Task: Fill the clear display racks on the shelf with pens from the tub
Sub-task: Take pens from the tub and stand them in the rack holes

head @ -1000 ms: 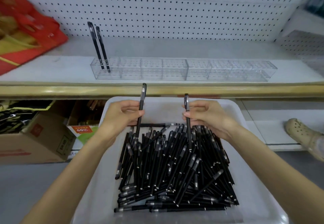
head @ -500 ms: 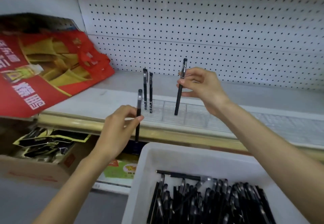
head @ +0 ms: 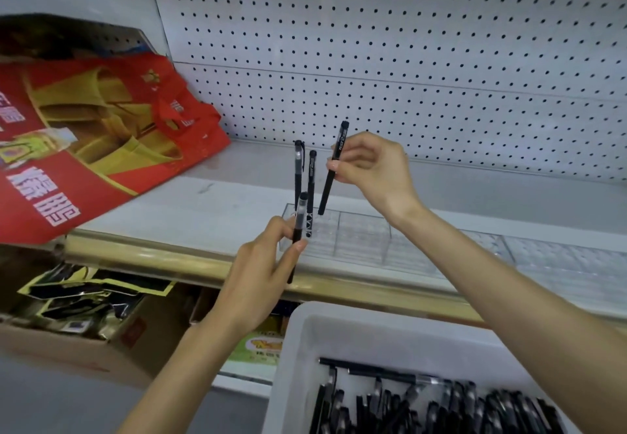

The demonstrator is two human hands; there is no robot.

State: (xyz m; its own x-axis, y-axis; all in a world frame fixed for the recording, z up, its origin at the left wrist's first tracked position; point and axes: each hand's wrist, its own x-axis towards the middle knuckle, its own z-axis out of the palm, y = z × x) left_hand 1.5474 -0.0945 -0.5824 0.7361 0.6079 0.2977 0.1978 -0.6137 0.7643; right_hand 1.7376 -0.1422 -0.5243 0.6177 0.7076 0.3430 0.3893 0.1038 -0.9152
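Nearly upright, pen (head: 327,190) in right hand (head: 373,169)

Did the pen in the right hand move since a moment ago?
Yes. The pen in the right hand has shifted left along the clear rack, closer to the two standing pens.

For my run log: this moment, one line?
right hand pinches pen, tip at rack | left hand holds second pen | two pens stand in rack
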